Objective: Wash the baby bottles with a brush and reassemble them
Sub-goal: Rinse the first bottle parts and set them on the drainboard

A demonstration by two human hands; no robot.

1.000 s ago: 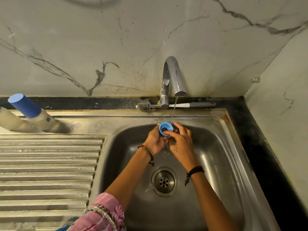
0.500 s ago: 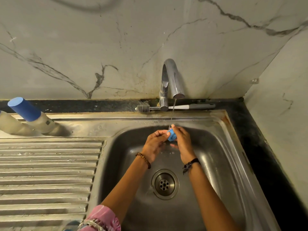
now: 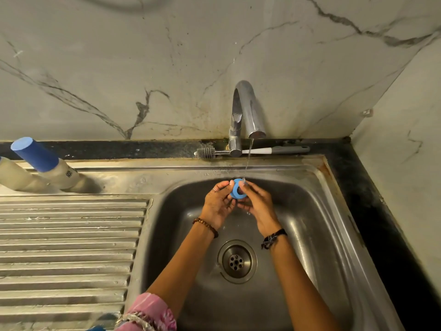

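Both hands, left (image 3: 218,203) and right (image 3: 256,203), pinch the blue ring (image 3: 237,189) with curled fingers over the sink's (image 3: 317,225) back edge. Since a moment ago it has turned under the stream (image 3: 248,158), its opening now facing the camera; rinsing probably continues. The brush (image 3: 253,151) lies behind the tap.

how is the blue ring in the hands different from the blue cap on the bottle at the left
The blue ring is short and open through its middle; the blue cap is a taller, closed cylinder. The ring is loose, pinched between the left hand and right hand under the tap's water stream; the cap sits on a bottle standing on the sink's edge beside the draining board, away from the water. Both are blue and round.
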